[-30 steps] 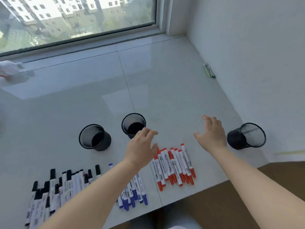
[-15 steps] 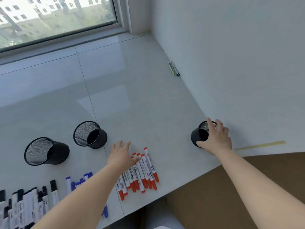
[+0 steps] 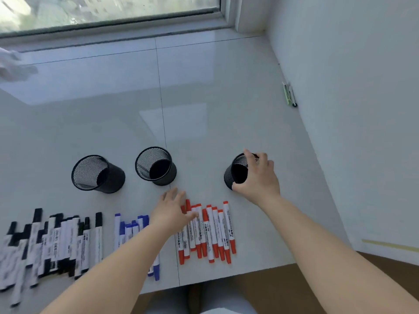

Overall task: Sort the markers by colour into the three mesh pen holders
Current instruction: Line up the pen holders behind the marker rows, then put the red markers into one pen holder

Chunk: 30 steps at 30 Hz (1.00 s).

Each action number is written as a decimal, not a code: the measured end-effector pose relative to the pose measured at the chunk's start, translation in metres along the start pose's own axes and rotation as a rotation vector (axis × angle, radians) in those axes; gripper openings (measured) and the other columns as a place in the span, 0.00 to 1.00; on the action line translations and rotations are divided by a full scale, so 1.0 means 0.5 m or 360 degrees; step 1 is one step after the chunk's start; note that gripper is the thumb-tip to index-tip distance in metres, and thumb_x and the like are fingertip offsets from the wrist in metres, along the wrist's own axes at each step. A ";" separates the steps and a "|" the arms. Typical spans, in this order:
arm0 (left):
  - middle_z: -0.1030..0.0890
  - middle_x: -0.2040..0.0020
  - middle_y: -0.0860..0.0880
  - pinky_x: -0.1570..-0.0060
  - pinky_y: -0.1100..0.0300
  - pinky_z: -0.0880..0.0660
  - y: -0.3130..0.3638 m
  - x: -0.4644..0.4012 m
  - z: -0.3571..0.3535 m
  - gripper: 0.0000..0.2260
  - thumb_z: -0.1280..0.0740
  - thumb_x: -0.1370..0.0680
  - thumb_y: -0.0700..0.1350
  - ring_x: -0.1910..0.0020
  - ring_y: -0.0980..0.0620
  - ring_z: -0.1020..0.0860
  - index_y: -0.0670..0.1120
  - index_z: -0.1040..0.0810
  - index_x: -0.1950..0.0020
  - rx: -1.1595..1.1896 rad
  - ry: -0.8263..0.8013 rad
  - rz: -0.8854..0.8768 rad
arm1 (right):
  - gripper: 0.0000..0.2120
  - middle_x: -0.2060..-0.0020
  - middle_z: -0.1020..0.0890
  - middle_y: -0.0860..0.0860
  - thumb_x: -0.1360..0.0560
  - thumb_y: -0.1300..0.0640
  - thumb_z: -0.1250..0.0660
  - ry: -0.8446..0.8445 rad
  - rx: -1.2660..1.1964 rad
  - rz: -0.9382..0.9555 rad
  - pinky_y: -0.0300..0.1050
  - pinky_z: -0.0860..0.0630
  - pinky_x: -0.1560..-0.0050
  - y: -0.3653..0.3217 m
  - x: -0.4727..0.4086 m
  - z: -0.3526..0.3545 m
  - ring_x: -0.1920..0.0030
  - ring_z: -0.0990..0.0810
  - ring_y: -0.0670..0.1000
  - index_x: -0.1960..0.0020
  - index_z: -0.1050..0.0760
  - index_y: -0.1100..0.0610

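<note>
Three black mesh pen holders stand on the white tiled sill: the left holder (image 3: 97, 174), the middle holder (image 3: 156, 165) and the right holder (image 3: 234, 172). My right hand (image 3: 258, 177) grips the right holder by its rim and side. Below them lie three groups of white markers: black-capped markers (image 3: 52, 241) at the left, blue-capped markers (image 3: 129, 230) in the middle, red-capped markers (image 3: 210, 232) at the right. My left hand (image 3: 172, 211) lies flat with spread fingers on the left end of the red group, holding nothing.
A white wall (image 3: 351, 109) rises along the right. A green pen (image 3: 289, 94) lies at its foot. A window frame (image 3: 113, 21) runs along the back. The sill's front edge (image 3: 226, 277) is just below the markers. A white object (image 3: 13, 64) sits far left.
My right hand closed on the right holder and carried it left, nearer the red markers. My left hand dropped from above the markers onto the red group. The view shifted.
</note>
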<state>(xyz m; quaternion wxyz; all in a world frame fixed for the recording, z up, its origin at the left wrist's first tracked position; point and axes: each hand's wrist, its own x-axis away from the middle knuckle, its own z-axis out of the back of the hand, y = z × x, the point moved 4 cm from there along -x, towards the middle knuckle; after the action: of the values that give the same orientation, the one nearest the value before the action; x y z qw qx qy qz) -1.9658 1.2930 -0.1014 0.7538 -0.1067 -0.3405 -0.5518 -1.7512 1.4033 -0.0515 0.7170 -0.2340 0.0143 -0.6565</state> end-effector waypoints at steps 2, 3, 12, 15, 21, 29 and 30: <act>0.49 0.23 0.52 0.29 0.51 0.41 -0.019 0.006 0.000 0.37 0.40 0.27 0.67 0.25 0.50 0.50 0.52 0.47 0.24 0.0041 0.0024 0.0018 | 0.43 0.36 0.39 0.54 0.38 0.46 0.31 -0.0003 0.0027 0.0135 0.47 0.29 0.51 -0.056 -0.015 -0.017 0.41 0.38 0.57 0.28 0.48 0.48; 0.49 0.23 0.52 0.29 0.51 0.41 -0.027 0.008 0.000 0.37 0.40 0.27 0.66 0.25 0.50 0.49 0.52 0.47 0.24 0.0057 0.0040 0.0025 | 0.43 0.36 0.39 0.54 0.37 0.46 0.31 0.0007 0.0046 0.0190 0.47 0.28 0.50 -0.079 -0.021 -0.023 0.41 0.37 0.57 0.28 0.48 0.48; 0.44 0.25 0.53 0.28 0.56 0.46 -0.064 0.013 -0.006 0.31 0.43 0.24 0.62 0.25 0.52 0.48 0.51 0.44 0.25 0.0041 0.0253 -0.0078 | 0.40 0.34 0.34 0.59 0.36 0.46 0.27 0.0368 0.0035 0.0421 0.55 0.29 0.43 -0.117 -0.048 -0.058 0.42 0.32 0.62 0.29 0.38 0.57; 0.43 0.25 0.53 0.28 0.56 0.46 -0.069 0.007 -0.014 0.29 0.44 0.24 0.62 0.25 0.51 0.49 0.51 0.43 0.25 0.0047 0.0301 -0.0113 | 0.37 0.33 0.33 0.60 0.36 0.48 0.26 0.0558 -0.0119 0.0395 0.57 0.30 0.39 -0.104 -0.045 -0.070 0.38 0.33 0.63 0.32 0.33 0.61; 0.38 0.27 0.53 0.32 0.55 0.39 -0.079 0.003 -0.018 0.24 0.45 0.21 0.58 0.27 0.52 0.44 0.51 0.39 0.27 0.0117 0.0428 -0.0187 | 0.38 0.32 0.37 0.60 0.36 0.52 0.25 0.0734 -0.0459 0.0346 0.55 0.29 0.38 -0.091 -0.026 -0.098 0.30 0.39 0.58 0.32 0.37 0.59; 0.40 0.28 0.55 0.40 0.56 0.33 -0.069 0.021 -0.010 0.21 0.43 0.21 0.53 0.32 0.52 0.35 0.53 0.39 0.28 0.0246 0.0510 -0.0354 | 0.27 0.37 0.33 0.64 0.31 0.56 0.32 0.1130 -0.0522 0.0438 0.48 0.36 0.36 -0.029 0.071 -0.145 0.35 0.36 0.59 0.35 0.33 0.64; 0.39 0.29 0.56 0.42 0.58 0.33 -0.065 0.025 -0.009 0.20 0.42 0.21 0.52 0.34 0.53 0.34 0.53 0.38 0.29 0.0231 0.0544 -0.0401 | 0.24 0.39 0.31 0.63 0.31 0.57 0.33 0.1110 -0.0493 0.0480 0.46 0.36 0.38 -0.019 0.080 -0.155 0.38 0.33 0.60 0.37 0.31 0.64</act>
<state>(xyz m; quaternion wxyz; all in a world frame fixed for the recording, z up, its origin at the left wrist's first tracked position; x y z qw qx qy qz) -1.9917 1.2692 -0.1038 0.7313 0.0861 -0.2572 -0.6258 -1.7802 1.3407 -0.1057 0.7136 -0.0979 0.3894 -0.5740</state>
